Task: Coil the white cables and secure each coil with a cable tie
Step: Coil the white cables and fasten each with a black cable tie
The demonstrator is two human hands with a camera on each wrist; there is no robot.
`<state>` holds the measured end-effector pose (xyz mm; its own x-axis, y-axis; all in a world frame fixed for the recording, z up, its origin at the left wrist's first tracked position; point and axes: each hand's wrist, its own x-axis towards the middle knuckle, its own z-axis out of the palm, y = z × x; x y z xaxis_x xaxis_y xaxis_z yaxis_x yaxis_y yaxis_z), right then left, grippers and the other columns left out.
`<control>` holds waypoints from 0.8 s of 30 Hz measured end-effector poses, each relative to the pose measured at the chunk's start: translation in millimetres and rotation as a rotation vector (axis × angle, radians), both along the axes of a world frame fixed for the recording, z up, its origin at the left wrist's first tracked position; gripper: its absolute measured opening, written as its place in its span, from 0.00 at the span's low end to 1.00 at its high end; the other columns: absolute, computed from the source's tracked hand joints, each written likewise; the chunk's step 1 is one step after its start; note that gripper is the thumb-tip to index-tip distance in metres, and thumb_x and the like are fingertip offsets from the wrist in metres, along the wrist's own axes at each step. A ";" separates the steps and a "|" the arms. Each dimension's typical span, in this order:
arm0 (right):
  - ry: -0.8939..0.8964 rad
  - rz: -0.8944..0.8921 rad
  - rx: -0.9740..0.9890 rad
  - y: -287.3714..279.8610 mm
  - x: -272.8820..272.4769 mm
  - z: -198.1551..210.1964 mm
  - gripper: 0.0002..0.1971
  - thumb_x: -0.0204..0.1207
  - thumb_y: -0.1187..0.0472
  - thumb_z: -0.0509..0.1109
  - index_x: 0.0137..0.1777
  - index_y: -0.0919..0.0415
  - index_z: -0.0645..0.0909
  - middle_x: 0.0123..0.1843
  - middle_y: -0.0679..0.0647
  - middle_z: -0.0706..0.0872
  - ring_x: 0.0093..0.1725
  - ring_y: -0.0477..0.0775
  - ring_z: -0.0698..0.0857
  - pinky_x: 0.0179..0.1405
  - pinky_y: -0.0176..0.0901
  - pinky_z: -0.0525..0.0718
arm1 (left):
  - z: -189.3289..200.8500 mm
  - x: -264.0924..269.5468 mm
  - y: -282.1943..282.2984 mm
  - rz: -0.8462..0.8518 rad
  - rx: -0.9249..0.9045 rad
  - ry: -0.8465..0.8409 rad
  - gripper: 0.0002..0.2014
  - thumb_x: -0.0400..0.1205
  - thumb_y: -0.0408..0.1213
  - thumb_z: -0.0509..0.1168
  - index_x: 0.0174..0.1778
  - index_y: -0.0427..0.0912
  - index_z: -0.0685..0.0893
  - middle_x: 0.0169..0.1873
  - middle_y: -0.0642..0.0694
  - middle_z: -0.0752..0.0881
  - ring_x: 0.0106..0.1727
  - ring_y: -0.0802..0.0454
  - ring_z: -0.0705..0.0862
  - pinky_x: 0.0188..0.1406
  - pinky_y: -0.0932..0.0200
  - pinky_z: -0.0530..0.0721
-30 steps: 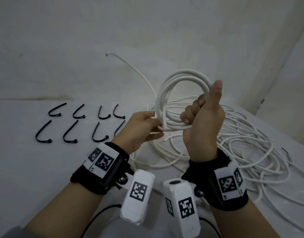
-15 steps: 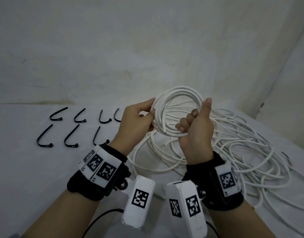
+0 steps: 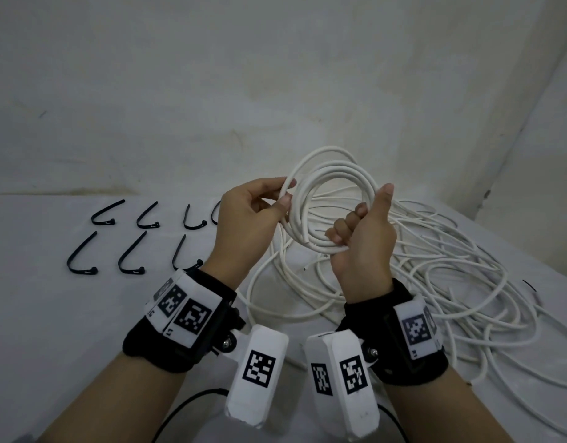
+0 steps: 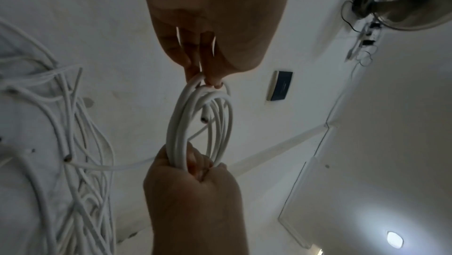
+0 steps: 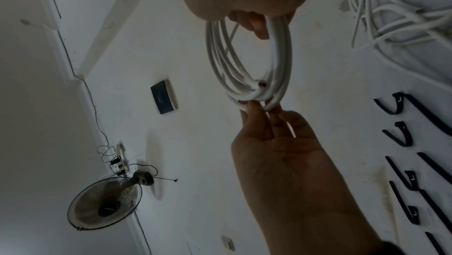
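Head view: the left hand (image 3: 244, 225) covers most of two black cable ties (image 3: 192, 254) (one in each row). The loose white cables (image 3: 467, 298) run off the right edge, their ends untraceable in the tangle. Coil (image 3: 327, 203): the right hand (image 3: 362, 241) hides its lower right arc.

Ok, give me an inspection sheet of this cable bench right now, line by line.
Surface: white table, against a white wall.
Job's things: white coil held up above the table; black cable ties laid in two rows at left, none on the coil.
Clutter: nothing seen.
Grippers: left hand pinches the coil's left side; right hand grips its lower right, thumb up.
Cables: loose white cables tangled on the table at right.
Surroundings: wall fan and a dark wall panel, seen from the right wrist.
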<state>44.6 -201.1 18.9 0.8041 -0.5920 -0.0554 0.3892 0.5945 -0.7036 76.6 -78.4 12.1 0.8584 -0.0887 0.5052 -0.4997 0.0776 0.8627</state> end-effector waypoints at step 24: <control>-0.016 0.318 -0.257 4.2 2.5 -7.7 0.25 0.83 0.40 0.56 0.29 0.56 0.62 0.17 0.46 0.56 0.15 0.45 0.56 0.16 0.34 0.59 | 9.2 -4.0 9.1 -0.136 0.284 -0.018 0.12 0.88 0.44 0.51 0.49 0.42 0.76 0.31 0.49 0.80 0.22 0.58 0.82 0.27 0.61 0.82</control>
